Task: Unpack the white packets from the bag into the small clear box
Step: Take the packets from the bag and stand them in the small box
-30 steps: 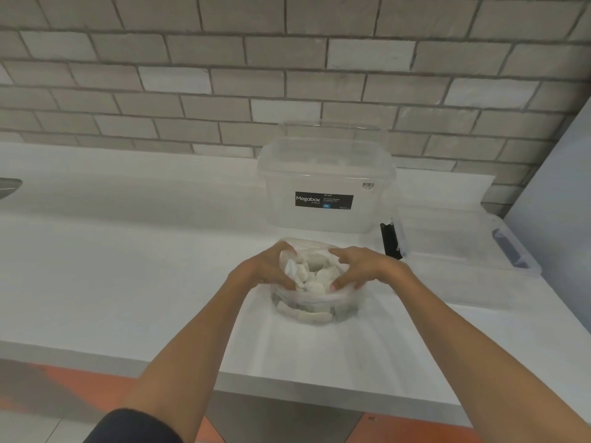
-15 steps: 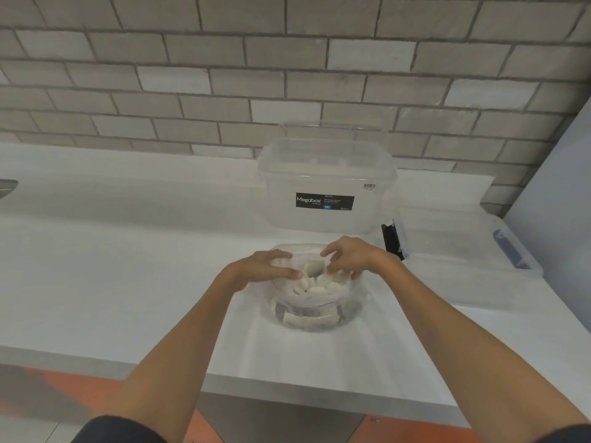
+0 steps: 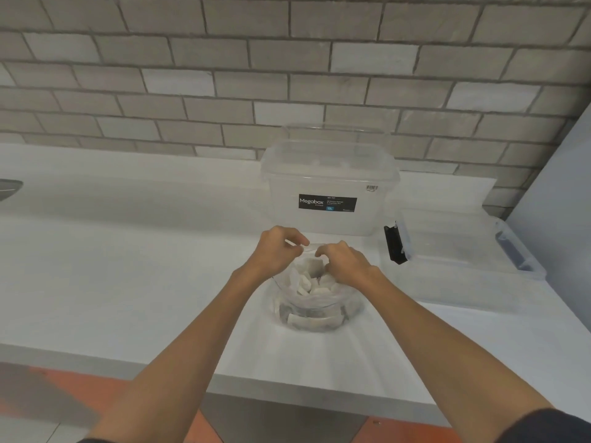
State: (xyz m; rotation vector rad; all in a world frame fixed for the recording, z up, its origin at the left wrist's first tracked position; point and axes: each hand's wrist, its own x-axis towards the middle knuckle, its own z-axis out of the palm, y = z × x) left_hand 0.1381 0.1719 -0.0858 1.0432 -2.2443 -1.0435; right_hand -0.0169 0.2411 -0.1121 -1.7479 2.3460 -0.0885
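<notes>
Left hand (image 3: 281, 252) pinches the far rim of the bag (image 3: 316, 310). Right hand (image 3: 347, 266) curls into the mouth, hold unclear. Both have risen from the bag's sides since a second ago. White packets (image 3: 307, 284) remain inside the bag. Small clear box (image 3: 463, 247) sits right of the bag. Judgement: mouth opened, first transfer pending.

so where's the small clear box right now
Head view: the small clear plastic box sits at the right of the white counter, beside the clear bag of white packets.
</notes>
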